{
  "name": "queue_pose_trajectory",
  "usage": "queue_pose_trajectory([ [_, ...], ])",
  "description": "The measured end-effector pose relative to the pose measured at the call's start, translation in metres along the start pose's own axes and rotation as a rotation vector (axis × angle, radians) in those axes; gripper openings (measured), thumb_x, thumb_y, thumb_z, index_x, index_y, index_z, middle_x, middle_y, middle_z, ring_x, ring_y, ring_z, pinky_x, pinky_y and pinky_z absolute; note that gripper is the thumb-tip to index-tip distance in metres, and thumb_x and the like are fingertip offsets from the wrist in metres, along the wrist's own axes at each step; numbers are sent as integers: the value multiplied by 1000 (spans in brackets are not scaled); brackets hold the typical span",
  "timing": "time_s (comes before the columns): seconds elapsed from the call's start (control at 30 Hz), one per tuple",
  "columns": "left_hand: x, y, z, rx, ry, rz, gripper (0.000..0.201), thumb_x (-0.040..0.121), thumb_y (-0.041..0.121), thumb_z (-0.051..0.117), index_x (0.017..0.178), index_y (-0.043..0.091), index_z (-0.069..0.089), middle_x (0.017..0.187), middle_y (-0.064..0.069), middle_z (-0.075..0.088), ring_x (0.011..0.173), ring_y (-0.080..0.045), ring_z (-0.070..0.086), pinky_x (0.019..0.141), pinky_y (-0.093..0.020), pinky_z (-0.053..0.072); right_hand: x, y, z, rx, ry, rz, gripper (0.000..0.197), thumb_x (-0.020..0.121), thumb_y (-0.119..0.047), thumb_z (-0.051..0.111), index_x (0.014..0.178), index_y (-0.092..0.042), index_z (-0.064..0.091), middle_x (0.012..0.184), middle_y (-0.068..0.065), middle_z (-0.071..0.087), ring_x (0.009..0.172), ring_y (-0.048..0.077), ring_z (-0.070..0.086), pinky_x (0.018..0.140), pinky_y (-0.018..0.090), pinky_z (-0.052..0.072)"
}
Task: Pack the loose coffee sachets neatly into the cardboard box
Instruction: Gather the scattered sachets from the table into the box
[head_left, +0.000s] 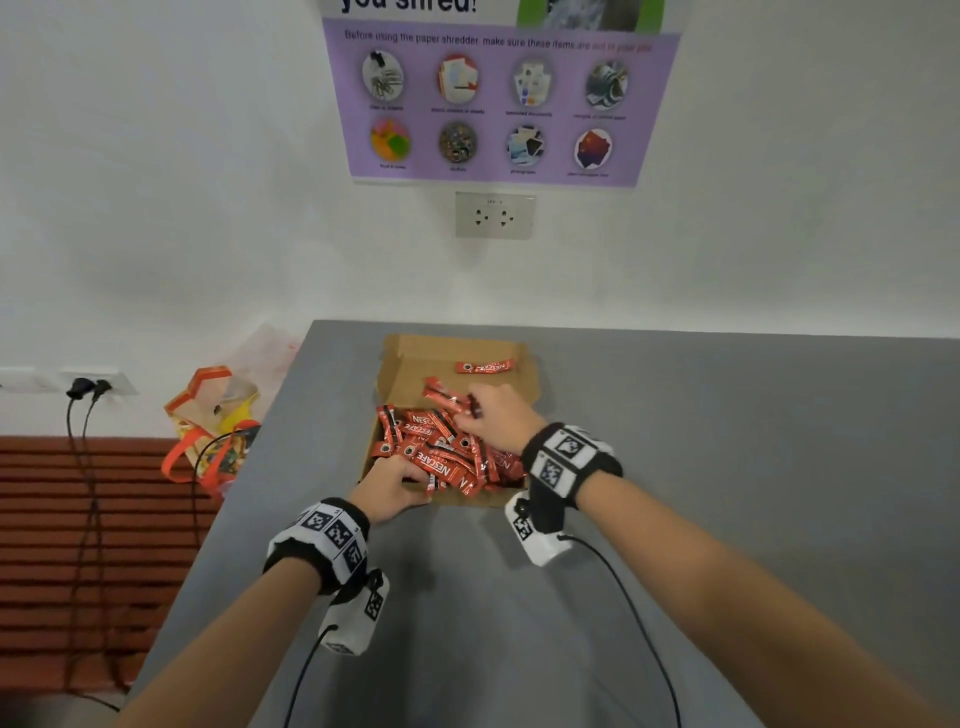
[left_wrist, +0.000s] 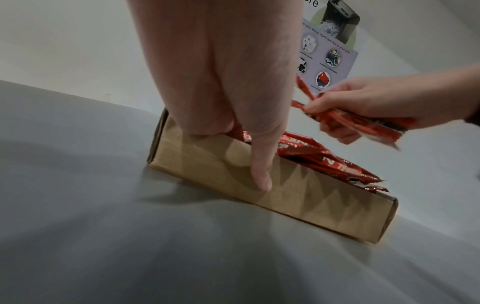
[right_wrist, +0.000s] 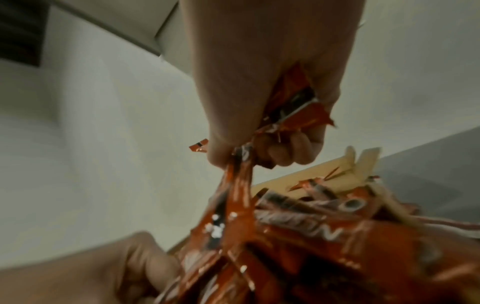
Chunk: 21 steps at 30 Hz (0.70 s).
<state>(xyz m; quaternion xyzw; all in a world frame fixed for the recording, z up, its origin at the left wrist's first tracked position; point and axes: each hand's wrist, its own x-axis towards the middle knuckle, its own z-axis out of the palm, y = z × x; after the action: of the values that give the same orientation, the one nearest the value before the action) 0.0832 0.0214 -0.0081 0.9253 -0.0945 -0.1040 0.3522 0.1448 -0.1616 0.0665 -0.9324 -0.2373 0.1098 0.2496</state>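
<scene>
In the head view the two forearms fill the bottom of the frame, each with a black-and-white marker band at the wrist, stretched over the grey table (head_left: 727, 415). At centre, the left hand (head_left: 387, 491) grips the near left wall of the open cardboard box (head_left: 410, 358), which holds a jumbled heap of red coffee sachets (head_left: 441, 457); one single sachet (head_left: 485, 367) lies apart near the box's far wall. Just right of centre the right hand (head_left: 498, 415) is clenched around a few sachets above the heap. A purple poster (head_left: 493, 104) hangs at the top, an orange bag (head_left: 213, 415) at the left. In the left wrist view, the left hand (left_wrist: 223, 82) has its thumb pressed on the box's outer wall (left_wrist: 311, 205), fingers hooked inside; at the right edge the right hand (left_wrist: 376, 102) clutches a bundle of sachets (left_wrist: 363, 125). In the right wrist view, the right hand (right_wrist: 259, 82) is closed around the bundle (right_wrist: 239, 185) above the blurred heap (right_wrist: 324, 246).
</scene>
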Motion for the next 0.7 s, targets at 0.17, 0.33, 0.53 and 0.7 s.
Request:
queue_pose_trajectory([
  [0.17, -1, 5, 0, -2, 30, -4, 17, 77, 8, 74, 93, 4, 74, 96, 4, 66, 93, -6, 55, 85, -16, 37, 9, -16, 15, -230, -51, 3, 43, 88, -46, 56, 107, -8, 53, 97, 7, 63, 86, 24, 61, 67, 30, 46],
  [0.33, -6, 2, 2, -18, 67, 22, 9, 76, 6, 73, 85, 3, 75, 90, -1, 69, 91, -12, 58, 83, -18, 39, -5, -4, 3, -129, 101, -45, 38, 97, -36, 44, 124, -10, 50, 118, 7, 58, 100, 19, 59, 80, 27, 48],
  [0.53, -15, -16, -7, 2, 113, -1, 5, 76, 2, 73, 72, -2, 72, 69, 9, 59, 68, 3, 53, 66, -7, 34, -12, 95, -22, -18, 148, 431, 36, 90, -18, 55, 124, -4, 51, 125, 16, 56, 114, 31, 53, 94, 36, 44],
  [0.7, -7, -24, -19, 27, 87, -21, 11, 77, 3, 72, 67, 0, 68, 66, 4, 58, 63, 1, 51, 64, -8, 36, 4, 127, -3, -155, -40, 437, 96, 73, -49, 73, 147, -12, 22, 147, 14, 32, 134, 33, 30, 108, 42, 31],
])
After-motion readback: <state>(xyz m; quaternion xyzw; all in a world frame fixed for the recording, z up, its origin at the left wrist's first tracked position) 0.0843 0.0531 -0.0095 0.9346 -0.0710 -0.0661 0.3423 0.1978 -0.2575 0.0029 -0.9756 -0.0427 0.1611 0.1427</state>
